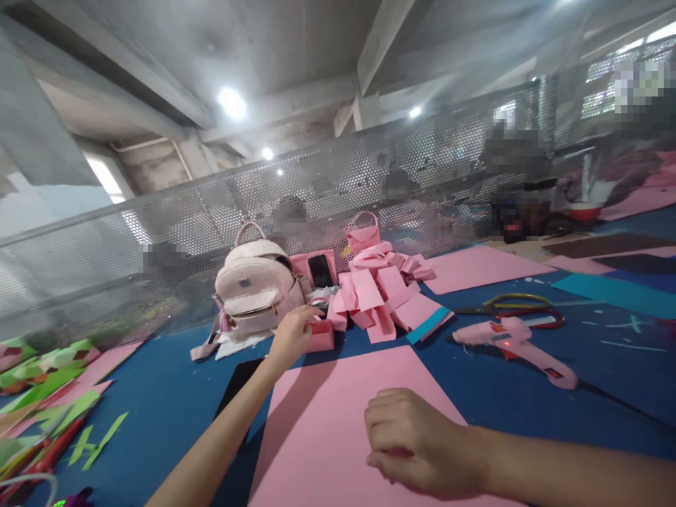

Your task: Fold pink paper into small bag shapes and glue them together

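Observation:
My left hand point(293, 334) reaches forward, with its fingers closed at the edge of a small folded pink paper box point(321, 338). The fingertips are partly hidden behind the hand. My right hand point(406, 440) is curled loosely over a large pink paper sheet point(338, 401), with nothing visible in it. Just beyond the sheet lies a heap of folded pink paper pieces point(372, 296), one edged with a blue strip point(429, 324). A small pink paper handbag point(363, 236) tops the heap.
A pink glue gun point(520, 345) with a lit light and scissors point(522, 310) lie at right. A white backpack point(258, 282) and a phone point(319, 271) stand at the back, before a perforated metal screen point(338, 190). Green paper pieces point(58, 394) lie at left.

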